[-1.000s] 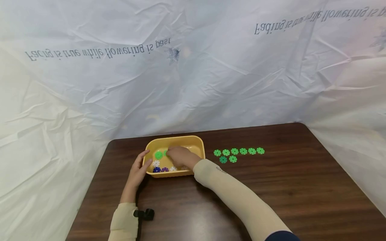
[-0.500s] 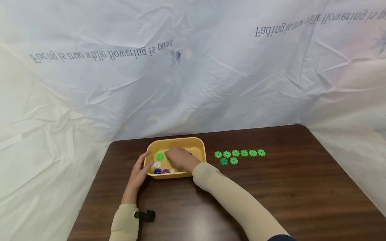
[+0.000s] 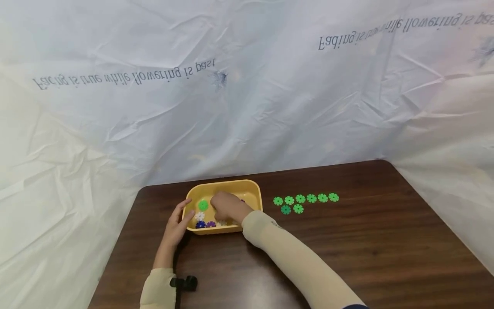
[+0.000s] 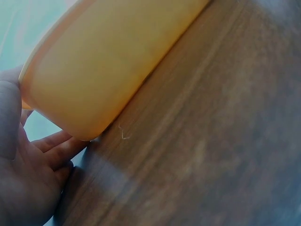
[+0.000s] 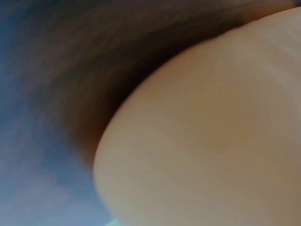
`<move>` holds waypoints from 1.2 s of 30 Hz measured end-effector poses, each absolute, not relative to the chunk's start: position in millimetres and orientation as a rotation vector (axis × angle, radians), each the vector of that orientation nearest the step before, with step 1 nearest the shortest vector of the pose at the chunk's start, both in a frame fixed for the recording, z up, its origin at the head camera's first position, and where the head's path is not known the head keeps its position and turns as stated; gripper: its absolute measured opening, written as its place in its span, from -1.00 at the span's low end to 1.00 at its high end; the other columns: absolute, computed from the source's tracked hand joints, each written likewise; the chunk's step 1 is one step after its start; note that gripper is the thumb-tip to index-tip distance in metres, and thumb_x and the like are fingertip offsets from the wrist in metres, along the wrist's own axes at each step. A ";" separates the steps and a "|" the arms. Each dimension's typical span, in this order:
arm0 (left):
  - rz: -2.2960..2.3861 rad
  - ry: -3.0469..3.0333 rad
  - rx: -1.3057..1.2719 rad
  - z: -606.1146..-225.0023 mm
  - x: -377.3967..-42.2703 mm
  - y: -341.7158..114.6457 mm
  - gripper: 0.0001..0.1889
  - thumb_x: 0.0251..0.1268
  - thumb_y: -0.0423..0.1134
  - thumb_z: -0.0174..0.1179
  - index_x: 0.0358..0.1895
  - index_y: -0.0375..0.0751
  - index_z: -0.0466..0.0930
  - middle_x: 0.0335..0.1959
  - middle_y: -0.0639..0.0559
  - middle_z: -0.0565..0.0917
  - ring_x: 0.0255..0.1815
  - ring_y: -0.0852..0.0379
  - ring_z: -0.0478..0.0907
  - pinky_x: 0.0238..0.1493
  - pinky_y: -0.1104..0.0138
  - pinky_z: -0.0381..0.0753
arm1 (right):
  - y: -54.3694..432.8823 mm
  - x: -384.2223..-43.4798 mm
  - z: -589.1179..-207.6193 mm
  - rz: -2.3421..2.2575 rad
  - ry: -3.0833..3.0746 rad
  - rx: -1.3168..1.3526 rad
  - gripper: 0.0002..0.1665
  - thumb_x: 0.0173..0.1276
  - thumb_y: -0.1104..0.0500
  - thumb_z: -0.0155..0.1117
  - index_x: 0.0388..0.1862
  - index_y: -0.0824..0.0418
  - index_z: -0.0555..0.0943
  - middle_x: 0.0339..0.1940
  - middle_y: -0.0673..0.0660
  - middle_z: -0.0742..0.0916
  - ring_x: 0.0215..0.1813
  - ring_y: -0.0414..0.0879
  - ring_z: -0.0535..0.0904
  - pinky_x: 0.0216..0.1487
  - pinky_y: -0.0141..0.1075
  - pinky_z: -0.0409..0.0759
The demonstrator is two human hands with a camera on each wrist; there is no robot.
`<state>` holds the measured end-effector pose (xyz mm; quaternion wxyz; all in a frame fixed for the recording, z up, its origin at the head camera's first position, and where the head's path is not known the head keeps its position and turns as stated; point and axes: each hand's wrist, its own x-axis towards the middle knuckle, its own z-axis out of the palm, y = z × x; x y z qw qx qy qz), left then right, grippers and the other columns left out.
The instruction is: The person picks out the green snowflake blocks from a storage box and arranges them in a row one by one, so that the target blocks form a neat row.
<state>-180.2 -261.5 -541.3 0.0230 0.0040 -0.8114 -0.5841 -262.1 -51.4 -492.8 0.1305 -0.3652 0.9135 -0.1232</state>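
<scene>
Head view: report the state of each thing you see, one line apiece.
Yellow tray: upright on the table, open-topped
Left hand: gripping the tray's rim
Right hand: inside the tray, fingertips hidden
Green disc: lying in the tray
White disc, blue disc, purple disc: also in the tray
Six light-green discs: flat on the table, in a row
Dark-green disc: flat on the table
White sheet: creased
</scene>
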 end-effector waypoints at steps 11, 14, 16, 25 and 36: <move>-1.823 -2.519 0.025 -539.4 -176.5 -266.7 -0.45 0.67 -0.17 0.12 0.58 -0.20 0.29 0.67 -0.26 0.17 0.66 -0.21 0.07 0.55 -0.16 0.19 | -22.9 -251.1 -460.8 -0.404 2.554 -1.207 -0.58 0.41 0.35 0.29 -0.58 0.07 0.36 -0.53 -0.07 0.27 -0.51 -0.23 0.09 -0.43 -0.37 0.16; -1.800 -2.529 0.008 -536.1 -180.0 -269.5 -0.46 0.68 -0.17 0.11 0.58 -0.19 0.29 0.67 -0.25 0.16 0.66 -0.20 0.06 0.54 -0.03 0.26 | -15.7 -250.1 -451.8 -0.407 2.553 -1.248 -0.83 0.48 0.27 0.32 -0.36 0.12 0.68 -0.35 -0.05 0.59 -0.34 -0.23 0.43 -0.27 -0.38 0.45; -1.802 -2.520 -0.010 -535.1 -182.8 -270.9 -0.46 0.68 -0.16 0.11 0.58 -0.18 0.29 0.67 -0.23 0.16 0.66 -0.18 0.07 0.47 0.25 0.34 | -11.9 -249.5 -447.9 -0.413 2.559 -1.255 -0.88 0.50 0.25 0.32 -0.14 0.15 0.79 -0.10 0.00 0.72 -0.11 -0.18 0.59 -0.07 -0.33 0.58; -1.801 -2.541 -0.009 -540.4 -182.5 -272.4 -0.45 0.68 -0.15 0.11 0.59 -0.19 0.29 0.67 -0.24 0.18 0.67 -0.18 0.07 0.52 0.17 0.27 | -0.9 -241.0 -437.4 -0.414 2.528 -1.260 -0.71 0.50 0.29 0.29 0.11 0.20 0.79 0.11 0.09 0.73 0.13 -0.04 0.64 0.11 -0.26 0.63; -1.836 -2.507 -0.021 -536.6 -187.2 -271.9 -0.45 0.67 -0.13 0.12 0.58 -0.18 0.30 0.67 -0.22 0.17 0.68 -0.14 0.04 0.54 0.21 0.24 | 36.4 -238.3 -424.4 -0.383 2.570 -1.286 -0.69 0.51 0.32 0.28 0.15 0.23 0.77 0.04 0.13 0.69 0.01 -0.03 0.62 0.01 -0.23 0.63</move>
